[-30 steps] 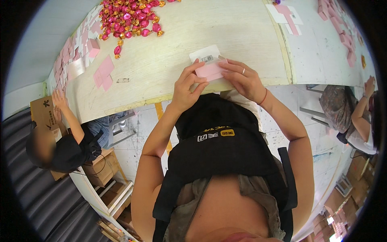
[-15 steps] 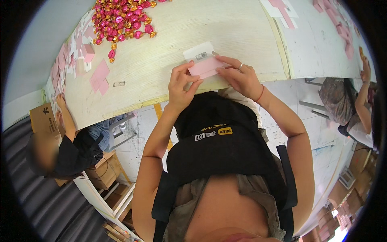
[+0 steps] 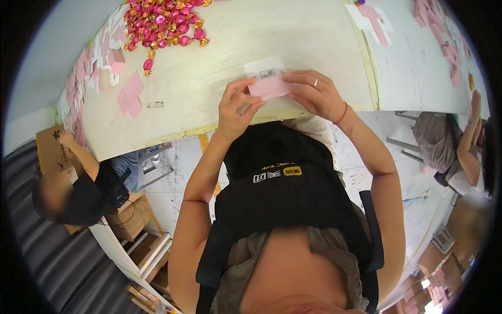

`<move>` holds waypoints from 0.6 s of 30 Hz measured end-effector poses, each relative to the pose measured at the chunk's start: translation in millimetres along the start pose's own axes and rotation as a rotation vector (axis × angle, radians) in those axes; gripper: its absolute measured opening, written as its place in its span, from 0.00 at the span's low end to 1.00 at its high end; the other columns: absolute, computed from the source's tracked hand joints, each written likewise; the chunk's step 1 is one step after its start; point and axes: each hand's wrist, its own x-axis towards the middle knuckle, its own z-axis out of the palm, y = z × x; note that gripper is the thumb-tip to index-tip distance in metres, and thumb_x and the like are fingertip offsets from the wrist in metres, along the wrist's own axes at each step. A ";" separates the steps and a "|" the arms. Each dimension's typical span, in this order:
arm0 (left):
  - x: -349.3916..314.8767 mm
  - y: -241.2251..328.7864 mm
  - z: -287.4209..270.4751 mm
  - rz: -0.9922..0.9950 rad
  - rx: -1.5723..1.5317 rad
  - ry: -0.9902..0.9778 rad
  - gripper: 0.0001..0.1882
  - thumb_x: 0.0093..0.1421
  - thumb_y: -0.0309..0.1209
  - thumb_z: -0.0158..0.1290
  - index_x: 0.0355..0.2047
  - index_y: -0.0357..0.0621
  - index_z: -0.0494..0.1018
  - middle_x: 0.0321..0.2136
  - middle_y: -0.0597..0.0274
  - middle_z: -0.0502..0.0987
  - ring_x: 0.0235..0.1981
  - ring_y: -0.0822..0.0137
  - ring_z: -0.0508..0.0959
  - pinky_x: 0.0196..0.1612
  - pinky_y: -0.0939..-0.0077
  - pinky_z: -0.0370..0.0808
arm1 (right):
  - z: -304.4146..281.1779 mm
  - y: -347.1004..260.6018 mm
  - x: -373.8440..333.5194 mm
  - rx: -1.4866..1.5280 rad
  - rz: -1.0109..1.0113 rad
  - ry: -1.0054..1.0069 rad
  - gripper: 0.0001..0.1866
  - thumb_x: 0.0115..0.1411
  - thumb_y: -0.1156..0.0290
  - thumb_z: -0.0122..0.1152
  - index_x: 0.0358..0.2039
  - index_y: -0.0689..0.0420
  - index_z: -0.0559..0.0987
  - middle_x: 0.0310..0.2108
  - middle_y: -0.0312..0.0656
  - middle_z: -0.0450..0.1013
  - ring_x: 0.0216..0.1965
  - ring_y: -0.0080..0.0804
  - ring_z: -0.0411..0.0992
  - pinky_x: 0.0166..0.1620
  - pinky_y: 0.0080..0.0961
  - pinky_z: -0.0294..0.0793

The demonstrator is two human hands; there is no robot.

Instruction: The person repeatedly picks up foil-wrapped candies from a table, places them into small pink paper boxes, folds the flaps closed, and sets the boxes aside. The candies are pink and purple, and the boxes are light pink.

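A small pink-and-white folding carton (image 3: 267,89) is held just above the near edge of the table, its pink panel nearest me. On its white part is a small dark printed label. My left hand (image 3: 238,107) pinches the carton's left side between thumb and fingers. At the right end, the fingers of my right hand (image 3: 318,95), one with a ring, close on the carton; the fingertips are a little blurred. Whether the carton is flat or partly folded is hard to see.
Candies in pink-and-gold wrappers (image 3: 162,23) lie heaped at the far left. Pink carton blanks (image 3: 130,96) and folded cartons line the table's left side, with more pink cartons (image 3: 442,42) at the far right. One co-worker (image 3: 78,183) sits left, another right (image 3: 465,146).
My right fingers have shifted along the carton, whose pink panel now looks smoother. The view has moved slightly. The left co-worker's hand has drawn back from the table.
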 end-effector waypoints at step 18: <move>12.2 17.6 5.6 -0.067 0.107 0.007 0.24 0.50 0.20 0.66 0.47 0.43 0.73 0.53 0.50 0.74 0.54 0.54 0.75 0.54 0.66 0.75 | 2.7 -11.5 7.7 0.112 0.183 -0.040 0.27 0.48 0.79 0.70 0.51 0.56 0.79 0.53 0.50 0.74 0.42 0.46 0.76 0.43 0.35 0.78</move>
